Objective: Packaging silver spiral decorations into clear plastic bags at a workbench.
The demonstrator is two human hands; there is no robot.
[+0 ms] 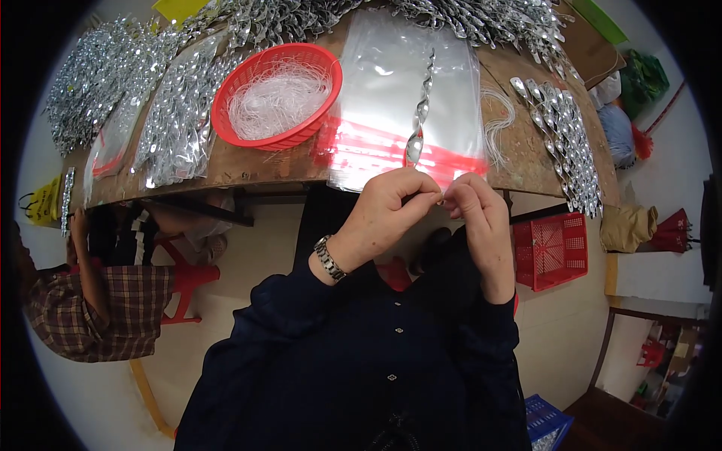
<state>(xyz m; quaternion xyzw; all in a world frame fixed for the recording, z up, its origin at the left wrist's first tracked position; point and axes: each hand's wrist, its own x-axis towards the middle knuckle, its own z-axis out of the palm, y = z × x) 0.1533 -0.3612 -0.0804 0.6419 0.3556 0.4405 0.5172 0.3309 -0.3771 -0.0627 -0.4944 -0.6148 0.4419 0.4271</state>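
My left hand (392, 211), a watch at its wrist, is closed in a pinch at the table's front edge. My right hand (482, 222) pinches close beside it, and the fingertips of both nearly meet. What lies between them is too small to make out. Just beyond the hands, a twisted silver spiral strip (423, 110) points away from me, its wide end nearest my left hand. It lies over a stack of clear plastic bags (368, 90) with red bands along their near ends. Left of the bags, a red plastic basket (337, 79) holds a tangle of clear thread (274, 101).
A loose bundle of thread (492, 124) lies right of the bags. More silver spirals (560, 139) hang over the table's right edge, with heaps (113, 83) at the left and back. A red crate (551, 252) stands below right. A co-worker in a checked shirt (113, 308) sits at left.
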